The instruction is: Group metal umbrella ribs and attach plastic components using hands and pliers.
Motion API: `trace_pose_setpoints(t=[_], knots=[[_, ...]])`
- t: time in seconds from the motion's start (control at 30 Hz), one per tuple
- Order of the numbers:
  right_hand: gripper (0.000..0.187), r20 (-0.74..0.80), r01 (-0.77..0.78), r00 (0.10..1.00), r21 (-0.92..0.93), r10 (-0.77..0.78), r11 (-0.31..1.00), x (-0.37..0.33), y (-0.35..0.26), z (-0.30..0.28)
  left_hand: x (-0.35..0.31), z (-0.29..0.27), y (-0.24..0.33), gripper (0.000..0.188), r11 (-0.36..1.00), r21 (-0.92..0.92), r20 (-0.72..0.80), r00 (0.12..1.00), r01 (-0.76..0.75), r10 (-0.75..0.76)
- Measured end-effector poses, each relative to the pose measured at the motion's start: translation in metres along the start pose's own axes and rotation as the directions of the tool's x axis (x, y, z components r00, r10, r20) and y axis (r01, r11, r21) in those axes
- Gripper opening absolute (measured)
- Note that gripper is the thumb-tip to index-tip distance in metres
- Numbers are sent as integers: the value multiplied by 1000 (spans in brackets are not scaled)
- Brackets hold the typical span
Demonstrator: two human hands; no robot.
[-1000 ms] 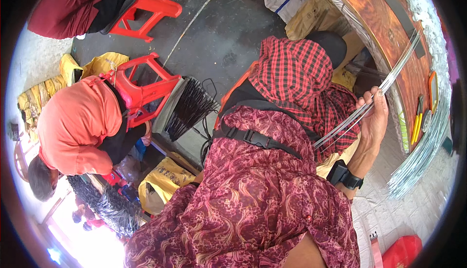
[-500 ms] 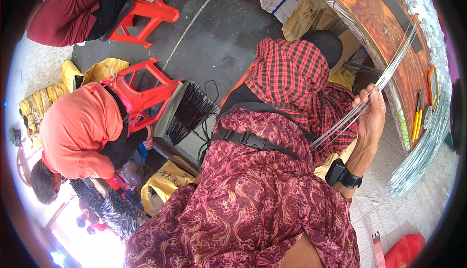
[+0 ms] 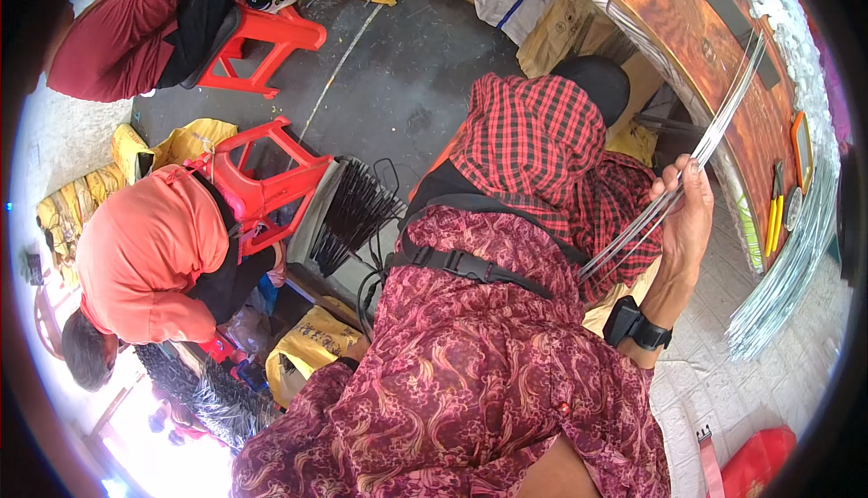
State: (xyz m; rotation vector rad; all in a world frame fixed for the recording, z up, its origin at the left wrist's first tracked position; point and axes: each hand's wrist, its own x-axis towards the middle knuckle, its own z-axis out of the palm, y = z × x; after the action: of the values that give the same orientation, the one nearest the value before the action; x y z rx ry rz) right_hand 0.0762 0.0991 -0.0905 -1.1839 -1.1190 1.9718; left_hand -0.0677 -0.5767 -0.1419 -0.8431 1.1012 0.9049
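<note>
Readable text: none, all print too small or blurred | Yellow bag (image 3: 312, 346), lower left: dark characters across its upper side | White sack (image 3: 515, 3) with a blue stripe, top: a short run of dark characters | Brown sack (image 3: 553, 35), next to it: a small dark mark.

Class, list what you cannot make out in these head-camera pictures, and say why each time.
Left hand: head view, mostly hidden by the patterned garment; its grip cannot be told.
Thin metal wires in the right hand: head view, too thin and overlapping to count.
Person in maroon: head view, head cut off by the upper edge.
Red object: head view, cut off by the fisheye rim.
</note>
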Motion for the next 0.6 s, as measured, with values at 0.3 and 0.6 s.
trace_pose_setpoints(t=[0.3, 0.6], knots=[[22, -5, 14, 1000, 12, -14, 1000, -1, 1, 1, -18, 0, -19, 49, 1000, 15, -34, 999, 3, -2], [23, 2, 15, 1000, -16, -15, 1000, 0, 0, -4, -37, 1, -44, 47, 1000, 20, -57, 998, 20, -19]])
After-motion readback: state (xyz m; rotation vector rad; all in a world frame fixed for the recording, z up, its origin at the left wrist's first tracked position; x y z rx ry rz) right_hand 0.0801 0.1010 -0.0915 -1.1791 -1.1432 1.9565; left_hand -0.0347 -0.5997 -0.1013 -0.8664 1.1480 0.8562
